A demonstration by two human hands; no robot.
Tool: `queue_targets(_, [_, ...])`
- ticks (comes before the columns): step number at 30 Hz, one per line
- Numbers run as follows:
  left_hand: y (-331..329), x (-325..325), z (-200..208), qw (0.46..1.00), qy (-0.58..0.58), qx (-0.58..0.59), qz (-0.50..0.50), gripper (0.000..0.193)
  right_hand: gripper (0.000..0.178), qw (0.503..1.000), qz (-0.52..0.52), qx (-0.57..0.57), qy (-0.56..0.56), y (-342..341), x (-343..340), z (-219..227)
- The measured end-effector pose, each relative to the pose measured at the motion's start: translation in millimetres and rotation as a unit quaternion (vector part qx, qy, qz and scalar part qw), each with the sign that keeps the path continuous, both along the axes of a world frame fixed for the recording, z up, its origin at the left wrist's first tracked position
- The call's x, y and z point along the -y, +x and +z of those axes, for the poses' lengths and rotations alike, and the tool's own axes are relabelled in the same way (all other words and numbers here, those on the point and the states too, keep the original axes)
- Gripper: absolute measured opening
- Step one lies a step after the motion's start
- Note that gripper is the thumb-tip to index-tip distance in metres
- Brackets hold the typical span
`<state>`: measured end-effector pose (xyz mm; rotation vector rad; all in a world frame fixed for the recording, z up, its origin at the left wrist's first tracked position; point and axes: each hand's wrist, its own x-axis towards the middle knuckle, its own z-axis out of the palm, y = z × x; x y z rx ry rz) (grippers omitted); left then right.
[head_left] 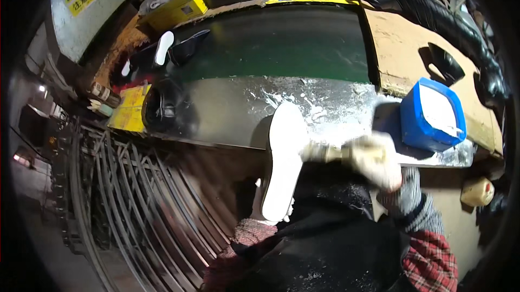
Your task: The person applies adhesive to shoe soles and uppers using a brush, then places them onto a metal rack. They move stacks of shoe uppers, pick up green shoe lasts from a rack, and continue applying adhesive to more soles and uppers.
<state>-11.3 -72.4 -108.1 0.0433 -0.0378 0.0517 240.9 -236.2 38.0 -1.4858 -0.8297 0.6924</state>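
Note:
A white shoe sole [286, 156] stands nearly upright in front of me, its broad end away from me over the bench edge. My left hand [259, 208] is closed around its near end from behind; most of that hand is hidden by the sole. My right hand [376, 162], in a pale glove, grips a brush [322, 153] that is blurred by motion. The brush tip meets the sole's right edge, or comes very close to it. Right of this hand, a blue tub [430, 140] of white paste sits on the bench.
A white-smeared metal plate [227, 110] borders a green conveyor belt [281, 43], where another white sole [163, 48] lies. Metal racks [130, 200] stand at left. Cardboard [398, 37] with a black shoe part [445, 63] is at right, and a yellow jug [476, 192] sits lower.

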Motion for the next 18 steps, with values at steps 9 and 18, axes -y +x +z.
queue_targets(9, [10.7, 1.1, 20.0, 0.989, -0.018, -0.143, 0.016, 0.084, 0.042, 0.968, -0.046, 0.246, -0.031, 39.6, -93.8, 37.4])
queue_targets(18, [26.0, 20.2, 83.9, 0.936, -0.017, -0.33, 0.123, 0.074, 0.022, 0.944, 0.193, 0.244, 0.111, -49.6, -1.6, 45.1])
